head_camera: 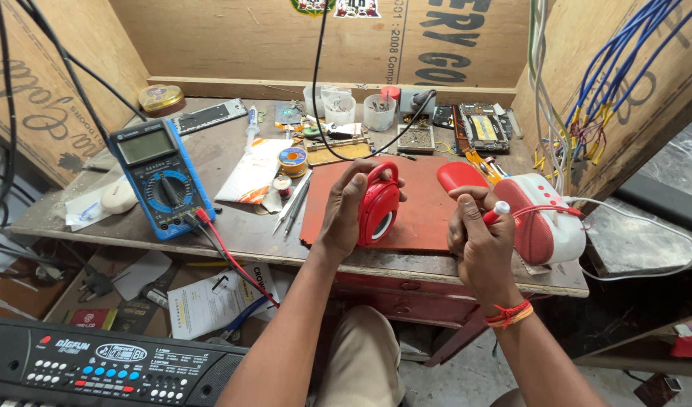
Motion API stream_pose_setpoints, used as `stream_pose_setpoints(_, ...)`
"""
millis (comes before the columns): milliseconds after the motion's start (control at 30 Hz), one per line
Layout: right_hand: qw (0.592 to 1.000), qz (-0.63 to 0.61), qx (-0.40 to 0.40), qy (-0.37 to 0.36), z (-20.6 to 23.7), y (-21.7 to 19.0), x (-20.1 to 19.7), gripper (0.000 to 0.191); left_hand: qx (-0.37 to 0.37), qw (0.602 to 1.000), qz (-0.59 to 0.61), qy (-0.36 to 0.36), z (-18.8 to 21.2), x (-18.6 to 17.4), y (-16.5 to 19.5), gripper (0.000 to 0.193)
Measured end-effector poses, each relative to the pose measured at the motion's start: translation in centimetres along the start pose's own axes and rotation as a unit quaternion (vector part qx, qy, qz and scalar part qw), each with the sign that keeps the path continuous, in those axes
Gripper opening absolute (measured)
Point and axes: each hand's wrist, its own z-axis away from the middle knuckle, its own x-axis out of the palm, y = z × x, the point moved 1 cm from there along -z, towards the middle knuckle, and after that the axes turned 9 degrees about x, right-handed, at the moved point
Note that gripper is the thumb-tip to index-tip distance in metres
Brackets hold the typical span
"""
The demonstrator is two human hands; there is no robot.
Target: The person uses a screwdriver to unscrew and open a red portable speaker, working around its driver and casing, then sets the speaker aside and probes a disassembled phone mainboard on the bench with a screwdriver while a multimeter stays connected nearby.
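A small red speaker [378, 207] with a carrying loop on top stands upright on the red mat [421, 218], near the front edge of the surface [233, 226]. The left hand [344, 207] wraps around its left side and steadies it, its round grille facing right. The right hand [478, 241], just to the right and apart from the speaker, is closed in a fist around a red-handled tool [496, 213] with a white cap; its tip is hidden by the fingers. A red cover piece [459, 175] lies on the mat beyond the right hand, and a larger red and white speaker [545, 218] with a white cable sits at the right end of the surface.

The step in hand appears to be work on the small speaker's casing, with the speaker braced and the tool not yet applied. A next move would likely call for bringing the tool tip to the casing while the left hand keeps it from turning.

To the left lie a pair of tweezers [293, 203], a roll of solder [292, 158] and a blue multimeter [159, 177] with red and black leads. Plastic cups [361, 109] and circuit boards [481, 124] stand along the far side. A black keyboard [97, 369] lies below, near left.
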Motion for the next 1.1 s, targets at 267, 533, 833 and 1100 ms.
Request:
stream_pose_setpoints(267, 1.0, 0.011, -0.015, -0.006, 0.48, -0.23, 0.4, 0.013, 0.005, 1.0, -0.018, 0.004, 0.21, 0.03, 0.17, 0.055)
stream_pose_setpoints(533, 1.0, 0.01, -0.015, -0.011, 0.55, -0.19, 0.37, 0.013, 0.01, 1.0, -0.021, 0.004, 0.25, -0.27, -0.22, 0.061)
stream_pose_setpoints(833, 1.0, 0.012, -0.018, -0.007, 0.54, 0.0, 0.21, 0.012, 0.009, 1.0, -0.011, 0.003, 0.09, -0.09, 0.17, 0.053)
stream_pose_setpoints(1100, 1.0, 0.014, -0.017, -0.01, 0.57, 0.05, 0.17, 0.011, 0.014, 1.0, 0.002, 0.014, 0.2, 0.08, 0.38, 0.046)
